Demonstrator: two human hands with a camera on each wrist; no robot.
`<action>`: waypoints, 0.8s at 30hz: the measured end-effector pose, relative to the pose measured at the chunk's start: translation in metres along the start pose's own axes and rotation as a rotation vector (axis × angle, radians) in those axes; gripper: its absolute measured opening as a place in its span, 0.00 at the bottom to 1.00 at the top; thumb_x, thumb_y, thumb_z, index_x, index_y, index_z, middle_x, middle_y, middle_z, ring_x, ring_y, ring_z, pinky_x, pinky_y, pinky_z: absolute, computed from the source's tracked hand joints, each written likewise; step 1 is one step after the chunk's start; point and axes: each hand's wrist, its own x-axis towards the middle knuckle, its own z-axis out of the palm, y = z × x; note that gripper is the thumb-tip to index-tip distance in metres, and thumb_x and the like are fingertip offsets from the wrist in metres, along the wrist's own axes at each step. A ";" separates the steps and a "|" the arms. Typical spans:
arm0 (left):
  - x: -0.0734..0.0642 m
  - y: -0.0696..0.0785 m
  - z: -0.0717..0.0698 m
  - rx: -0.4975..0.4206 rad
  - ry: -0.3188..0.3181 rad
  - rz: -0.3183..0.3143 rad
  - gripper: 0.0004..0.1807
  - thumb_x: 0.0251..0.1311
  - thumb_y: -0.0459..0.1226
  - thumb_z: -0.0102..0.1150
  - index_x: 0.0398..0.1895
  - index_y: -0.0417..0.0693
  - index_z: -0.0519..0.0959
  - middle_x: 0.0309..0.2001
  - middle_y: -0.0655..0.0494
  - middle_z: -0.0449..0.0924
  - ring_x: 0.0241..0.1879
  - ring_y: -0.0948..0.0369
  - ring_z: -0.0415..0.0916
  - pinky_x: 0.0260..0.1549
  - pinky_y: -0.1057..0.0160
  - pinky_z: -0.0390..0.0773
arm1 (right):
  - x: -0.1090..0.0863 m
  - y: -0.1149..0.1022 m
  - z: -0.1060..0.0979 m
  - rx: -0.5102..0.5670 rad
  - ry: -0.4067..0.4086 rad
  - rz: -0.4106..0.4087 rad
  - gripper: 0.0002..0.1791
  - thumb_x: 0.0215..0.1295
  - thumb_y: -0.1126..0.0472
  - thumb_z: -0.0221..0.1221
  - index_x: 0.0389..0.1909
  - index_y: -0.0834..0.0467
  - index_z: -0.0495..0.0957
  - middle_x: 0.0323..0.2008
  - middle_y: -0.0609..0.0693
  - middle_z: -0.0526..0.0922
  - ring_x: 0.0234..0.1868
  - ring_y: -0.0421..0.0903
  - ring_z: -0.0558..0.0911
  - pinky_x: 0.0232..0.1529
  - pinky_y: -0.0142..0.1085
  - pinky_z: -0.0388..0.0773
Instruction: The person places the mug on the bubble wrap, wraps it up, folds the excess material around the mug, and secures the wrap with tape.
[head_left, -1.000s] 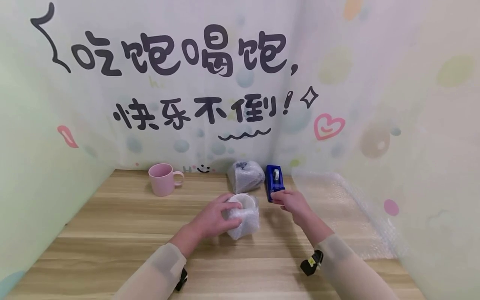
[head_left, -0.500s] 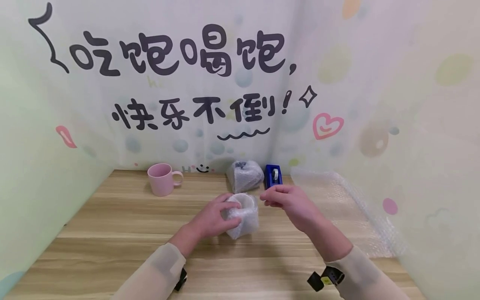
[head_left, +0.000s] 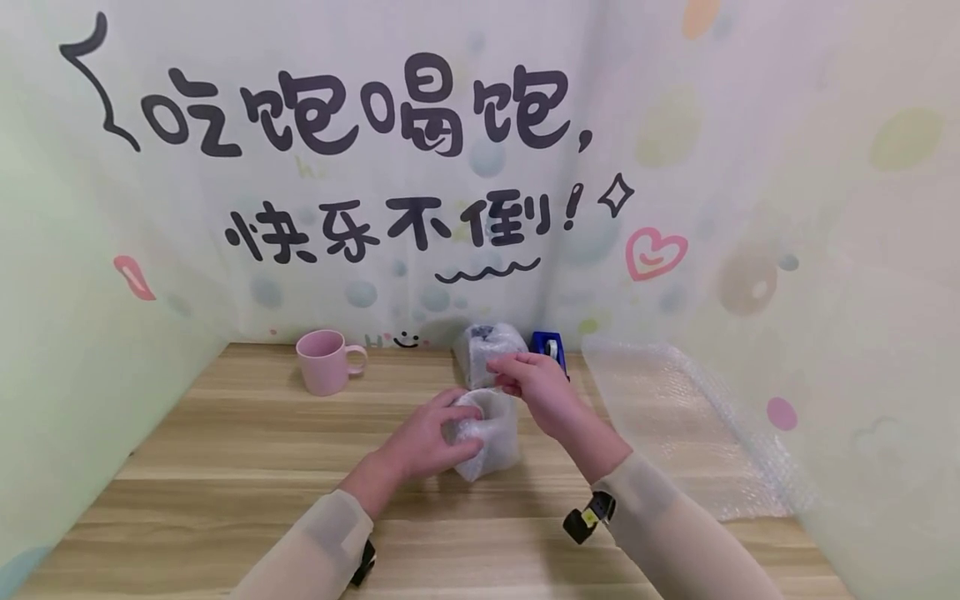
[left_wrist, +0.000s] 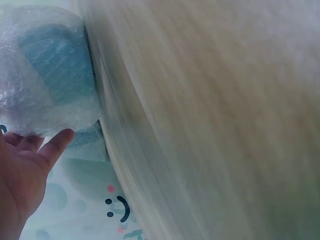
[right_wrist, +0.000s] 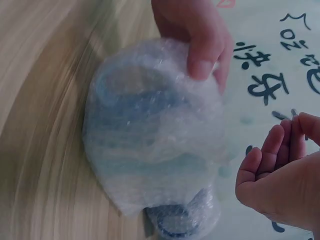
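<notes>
A mug wrapped in bubble wrap (head_left: 495, 446) stands on the table in front of me, its bluish body and handle showing through the plastic in the right wrist view. My left hand (head_left: 423, 437) grips its left side, thumb in front and fingers at the rim. Just above and behind its right rim is my right hand (head_left: 543, 392), thumb and forefinger pinched together. Between those fingertips a small greyish strip, like a piece of tape (right_wrist: 294, 113), shows in the right wrist view. A blue tape dispenser (head_left: 550, 342) stands behind, partly hidden by the right hand.
Another bubble-wrapped bundle (head_left: 474, 354) sits at the back, against the wall. To its left is a pink mug (head_left: 321, 367) with its handle to the right. A flat sheet of bubble wrap (head_left: 675, 425) covers the right side of the wooden table (head_left: 225, 500).
My right hand has left the tape dispenser, pulled back toward me, then moved left and up over the wrapped mug's right rim. The left hand keeps its grip on the mug.
</notes>
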 end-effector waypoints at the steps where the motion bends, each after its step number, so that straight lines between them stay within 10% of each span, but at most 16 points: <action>1: 0.000 0.000 0.000 0.000 0.001 0.008 0.21 0.70 0.50 0.68 0.60 0.53 0.89 0.76 0.47 0.75 0.71 0.46 0.76 0.71 0.38 0.79 | 0.003 0.002 0.000 0.001 0.011 0.004 0.11 0.77 0.58 0.66 0.43 0.63 0.89 0.33 0.44 0.85 0.40 0.43 0.82 0.54 0.36 0.82; 12: 0.001 0.006 0.006 0.002 0.031 -0.098 0.25 0.67 0.59 0.71 0.60 0.56 0.90 0.78 0.48 0.73 0.76 0.43 0.73 0.74 0.38 0.76 | 0.018 0.012 0.000 0.017 0.039 0.030 0.14 0.78 0.57 0.67 0.49 0.65 0.87 0.37 0.43 0.86 0.44 0.45 0.84 0.55 0.37 0.84; 24: 0.003 0.011 0.008 0.011 0.100 -0.050 0.21 0.62 0.51 0.76 0.54 0.51 0.92 0.75 0.45 0.78 0.72 0.42 0.78 0.70 0.40 0.81 | 0.035 0.030 -0.002 -0.169 0.084 0.013 0.11 0.75 0.54 0.69 0.47 0.57 0.89 0.41 0.45 0.86 0.50 0.47 0.81 0.55 0.40 0.79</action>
